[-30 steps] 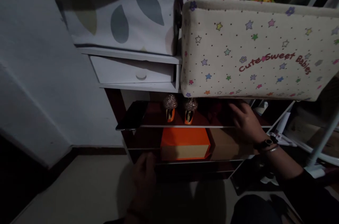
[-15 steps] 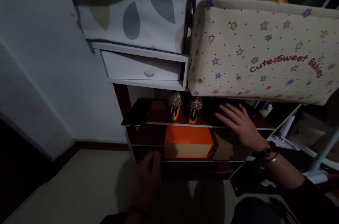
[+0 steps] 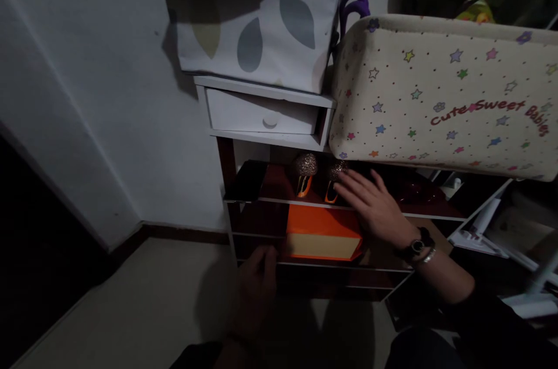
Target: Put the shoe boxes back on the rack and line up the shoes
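Two glittery shoes (image 3: 320, 174); right hand (image 3: 375, 209) flat, fingers spread, beside them; left hand (image 3: 255, 287) seemingly empty.

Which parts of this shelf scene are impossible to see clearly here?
- Head view: left hand is in deep shadow, so its grip is unclear.
- Glittery shoes: the right hand covers one.
- Star-print basket: cut off by the right edge.
- Bottom shelf contents: too dark.

Right hand (image 3: 377, 212) is lying open by the glittery shoes (image 3: 317, 176) at the rack shelf's (image 3: 270, 201) front edge, orange box (image 3: 322, 233) sitting just below.
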A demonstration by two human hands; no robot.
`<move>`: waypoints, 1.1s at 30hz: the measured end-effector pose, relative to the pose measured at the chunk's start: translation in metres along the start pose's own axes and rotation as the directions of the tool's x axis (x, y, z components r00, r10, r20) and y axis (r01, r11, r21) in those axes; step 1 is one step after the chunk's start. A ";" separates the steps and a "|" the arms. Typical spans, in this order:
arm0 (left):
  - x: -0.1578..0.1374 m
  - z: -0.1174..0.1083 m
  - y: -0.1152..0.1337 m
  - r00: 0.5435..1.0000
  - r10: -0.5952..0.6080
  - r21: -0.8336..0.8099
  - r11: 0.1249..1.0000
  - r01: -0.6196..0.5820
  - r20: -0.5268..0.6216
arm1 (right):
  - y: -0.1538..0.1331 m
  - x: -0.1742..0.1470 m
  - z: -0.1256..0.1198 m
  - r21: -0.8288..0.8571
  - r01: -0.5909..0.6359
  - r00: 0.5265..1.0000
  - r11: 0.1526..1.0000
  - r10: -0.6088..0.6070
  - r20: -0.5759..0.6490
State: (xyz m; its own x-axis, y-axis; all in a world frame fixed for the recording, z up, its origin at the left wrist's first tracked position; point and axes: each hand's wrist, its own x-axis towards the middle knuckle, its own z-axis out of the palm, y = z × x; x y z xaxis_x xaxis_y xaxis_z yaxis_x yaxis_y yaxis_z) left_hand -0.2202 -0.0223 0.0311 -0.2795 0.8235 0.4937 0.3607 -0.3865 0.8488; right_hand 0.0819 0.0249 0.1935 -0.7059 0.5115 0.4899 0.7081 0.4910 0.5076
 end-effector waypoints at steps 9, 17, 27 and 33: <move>0.000 -0.011 0.004 0.998 0.060 -0.064 0.996 -0.061 -0.028 | 0.008 -0.006 0.010 -0.279 -0.498 0.842 0.821 0.534 0.068; 0.004 0.000 0.014 0.999 0.045 -0.121 0.992 -0.047 -0.021 | -0.053 0.075 0.005 0.054 0.172 0.985 0.984 -0.171 -0.012; 0.010 0.016 0.004 0.989 -0.134 -0.237 0.965 0.116 -0.064 | -0.062 0.000 0.013 0.200 -0.167 0.982 0.966 0.181 -0.057; 0.012 0.044 -0.019 0.924 -0.383 -0.356 0.865 0.354 -0.012 | -0.085 -0.112 0.030 0.238 -0.478 0.843 0.846 0.517 -0.145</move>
State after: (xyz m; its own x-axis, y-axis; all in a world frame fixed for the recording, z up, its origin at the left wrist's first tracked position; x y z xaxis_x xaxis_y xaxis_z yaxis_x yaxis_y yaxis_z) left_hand -0.1912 0.0129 0.0127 -0.4072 0.9035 0.1335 -0.1033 -0.1908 0.9762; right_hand 0.1018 -0.0531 0.0745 -0.2318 0.5832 0.7786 0.9405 0.3389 0.0262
